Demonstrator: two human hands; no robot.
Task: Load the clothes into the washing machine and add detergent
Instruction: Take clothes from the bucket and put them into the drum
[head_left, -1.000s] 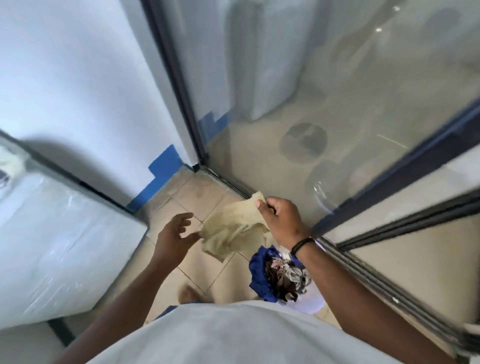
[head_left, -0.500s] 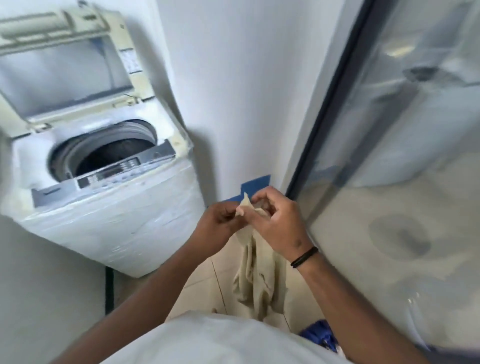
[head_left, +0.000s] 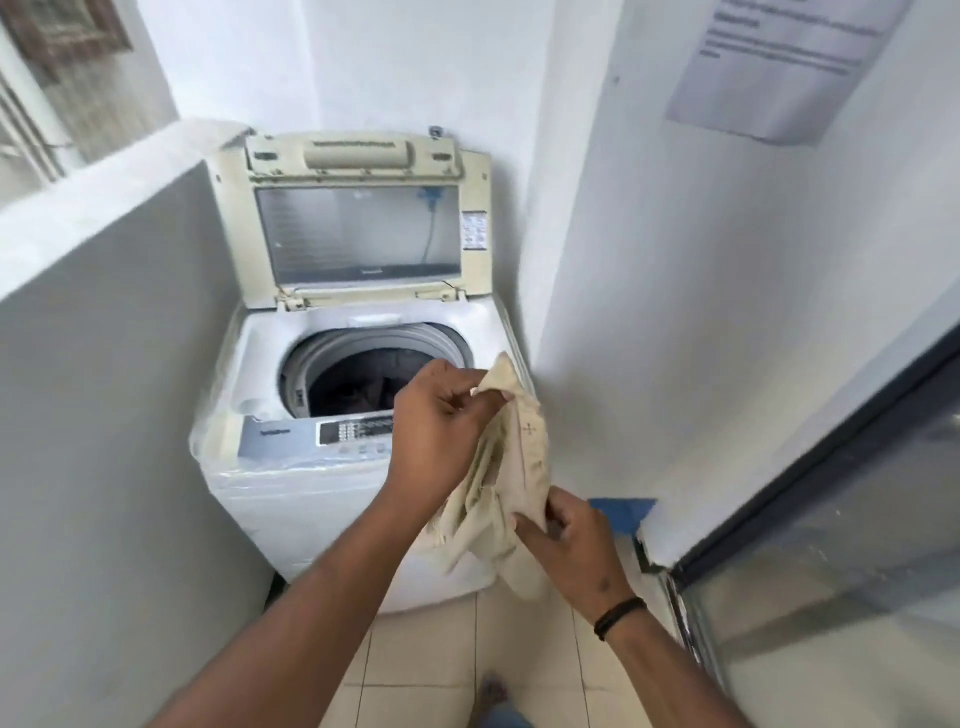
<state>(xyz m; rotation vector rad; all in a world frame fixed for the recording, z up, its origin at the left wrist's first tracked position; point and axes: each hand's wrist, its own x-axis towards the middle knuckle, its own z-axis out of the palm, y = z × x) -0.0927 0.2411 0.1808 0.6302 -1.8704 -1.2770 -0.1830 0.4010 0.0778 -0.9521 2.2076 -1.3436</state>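
Right, we see both hands on one beige garment (head_left: 511, 467) at centre frame, in front of a top-loading washing machine (head_left: 291, 483). Left hand (head_left: 441, 415) is the higher one: fingers curled, pinching the top edge of the cloth just below its peaked corner. Right hand (head_left: 569, 540) sits lower and to the right, fingers curled around the lower bunched part of the same cloth; a black band (head_left: 621, 617) is on that wrist. We read the garment as hanging in folds between the two hands, with a loose tail dropping below the right hand over the machine's front right corner. Cloth is not in the machine; it is held in the air in front of the machine's right front edge.

Machine lid (head_left: 358, 218) stands open, upright against the back wall. Drum opening (head_left: 363, 374) is dark, with some dark laundry inside, hard to make out. Control panel (head_left: 332, 431) runs along the front edge, partly hidden by the left hand. Clear plastic film wraps the cabinet.

Grey partition wall (head_left: 104, 364) fills the left of frame. Paper notice (head_left: 779, 62) is on the white wall, upper right. Blue tape (head_left: 623, 512) sits low on that wall, just right of the right hand. Glass door (head_left: 831, 571) with dark frame is at lower right. Tiled floor (head_left: 415, 675) is at bottom centre.
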